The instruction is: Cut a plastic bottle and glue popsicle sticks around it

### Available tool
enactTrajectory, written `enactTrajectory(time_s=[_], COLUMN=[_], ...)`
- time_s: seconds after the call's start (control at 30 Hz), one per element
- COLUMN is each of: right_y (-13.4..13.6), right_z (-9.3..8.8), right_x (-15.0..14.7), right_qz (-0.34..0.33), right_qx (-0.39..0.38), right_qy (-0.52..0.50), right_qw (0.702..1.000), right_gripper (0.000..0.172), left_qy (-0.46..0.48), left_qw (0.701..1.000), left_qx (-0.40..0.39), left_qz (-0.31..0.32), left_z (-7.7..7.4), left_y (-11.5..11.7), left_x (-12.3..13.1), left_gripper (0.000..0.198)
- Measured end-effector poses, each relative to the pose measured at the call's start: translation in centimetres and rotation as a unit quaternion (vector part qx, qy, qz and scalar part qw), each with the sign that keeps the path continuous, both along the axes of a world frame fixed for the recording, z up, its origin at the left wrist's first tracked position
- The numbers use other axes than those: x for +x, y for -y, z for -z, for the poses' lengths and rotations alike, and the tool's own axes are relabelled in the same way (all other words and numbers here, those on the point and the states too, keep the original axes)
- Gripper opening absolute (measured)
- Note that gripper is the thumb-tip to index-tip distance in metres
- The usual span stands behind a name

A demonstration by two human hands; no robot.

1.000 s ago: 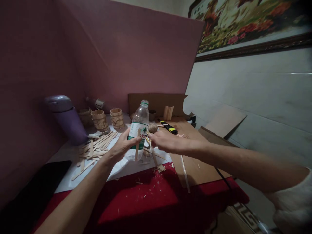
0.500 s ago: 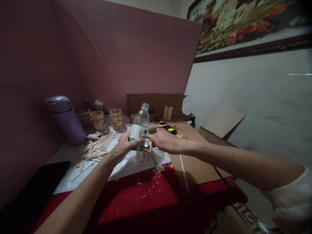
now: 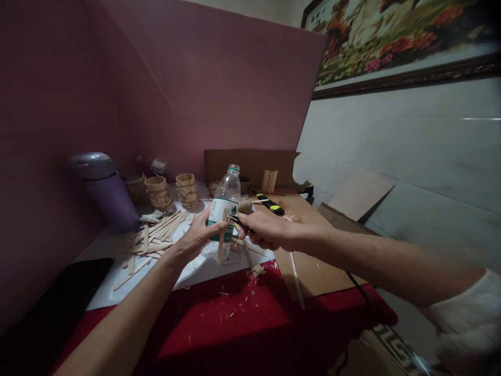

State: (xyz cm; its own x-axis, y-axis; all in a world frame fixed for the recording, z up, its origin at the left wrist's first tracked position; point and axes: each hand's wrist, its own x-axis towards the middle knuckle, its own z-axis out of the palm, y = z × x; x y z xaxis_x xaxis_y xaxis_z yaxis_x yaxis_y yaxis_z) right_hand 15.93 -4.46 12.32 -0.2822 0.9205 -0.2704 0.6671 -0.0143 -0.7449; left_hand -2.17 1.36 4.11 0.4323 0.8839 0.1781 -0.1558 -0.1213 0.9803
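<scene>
My left hand [image 3: 201, 232] is closed round a clear plastic bottle [image 3: 228, 184] with a green and white label. Its thumb presses a flat wooden craft stick [image 3: 222, 243] upright against the bottle's front. Close by on the right, my right hand [image 3: 264, 228] grips a slim dark tool [image 3: 236, 219], whose tip points at the label beside the stick. Fingers cover part of that tool, so its exact kind does not show. Just behind the right hand sits a ball of twine [image 3: 245, 205].
Loose craft sticks [image 3: 156, 237] lie heaped on white paper at left. Beyond stand two carved-looking wooden cups [image 3: 187, 190] and a purple flask [image 3: 107, 196]. A black-and-yellow utility knife [image 3: 270, 204] rests on cardboard [image 3: 324, 261]. Wood shavings dot the red cloth [image 3: 219, 324].
My right hand has turned and shifted slightly, and the dark tool in it now shows clearly against the label. The left hand, bottle and stick have stayed almost in place.
</scene>
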Motion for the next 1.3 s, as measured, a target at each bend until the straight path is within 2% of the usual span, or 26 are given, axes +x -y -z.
enactTrajectory(time_s=[0.1,0.2,0.37,0.43,0.5,0.6,0.67,0.73,0.83,0.9,0.97,1.03,1.13,1.3], right_y=[0.1,-0.2,-0.6,-0.5,-0.4,-0.2,-0.1,0.1,0.4,0.8,1.1,1.3,0.9,-0.6], right_z=[0.1,0.6,0.9,0.8,0.7,0.6,0.6,0.5,0.0,-0.5,-1.1,-1.4,-0.1,4.5], right_x=[0.1,0.5,1.5,1.6,1.7,1.8,2.0,2.0,1.8,1.6,1.5,1.6,2.2,2.1], right_qz=[0.035,0.045,-0.014,-0.033,-0.065,-0.119,-0.136,-0.125,-0.070,-0.038,-0.012,0.004,0.006,-0.019], right_qx=[-0.097,-0.081,-0.068,-0.032,0.043,0.196,0.243,0.214,0.128,0.095,0.092,0.121,0.192,0.172], right_qy=[-0.074,-0.112,-0.111,-0.083,-0.038,0.061,0.108,0.096,0.046,0.044,0.046,0.056,0.103,0.193], right_qw=[0.992,0.989,0.991,0.995,0.996,0.971,0.954,0.964,0.988,0.994,0.995,0.991,0.976,0.966], right_gripper=[0.038,0.044,0.044,0.044,0.043,0.038,0.034,0.038,0.049,0.051,0.050,0.048,0.044,0.028], left_qy=[0.010,0.025,0.049,0.057,0.060,0.050,0.043,0.045,0.055,0.054,0.050,0.047,0.058,0.086], left_qw=[1.000,0.999,0.995,0.992,0.991,0.991,0.990,0.990,0.989,0.988,0.987,0.987,0.987,0.990], left_qx=[-0.011,-0.035,-0.080,-0.094,-0.104,-0.114,-0.116,-0.118,-0.125,-0.132,-0.137,-0.142,-0.146,-0.115], left_qz=[0.004,0.013,0.042,0.055,0.059,0.055,0.060,0.066,0.061,0.062,0.064,0.058,0.035,-0.012], left_z=[-0.2,-0.4,-0.7,-0.8,-0.8,-0.8,-0.8,-0.9,-1.0,-1.0,-0.9,-0.9,-1.0,-1.5], left_y=[0.1,0.2,0.4,0.4,0.4,0.3,0.3,0.3,0.5,0.5,0.5,0.3,0.0,-0.7], left_x=[0.0,0.0,-0.1,-0.2,-0.3,-0.5,-0.4,-0.4,-0.2,-0.2,-0.3,-0.5,-0.9,-1.9], left_gripper=[0.049,0.052,0.051,0.052,0.051,0.046,0.044,0.043,0.042,0.043,0.043,0.044,0.046,0.044])
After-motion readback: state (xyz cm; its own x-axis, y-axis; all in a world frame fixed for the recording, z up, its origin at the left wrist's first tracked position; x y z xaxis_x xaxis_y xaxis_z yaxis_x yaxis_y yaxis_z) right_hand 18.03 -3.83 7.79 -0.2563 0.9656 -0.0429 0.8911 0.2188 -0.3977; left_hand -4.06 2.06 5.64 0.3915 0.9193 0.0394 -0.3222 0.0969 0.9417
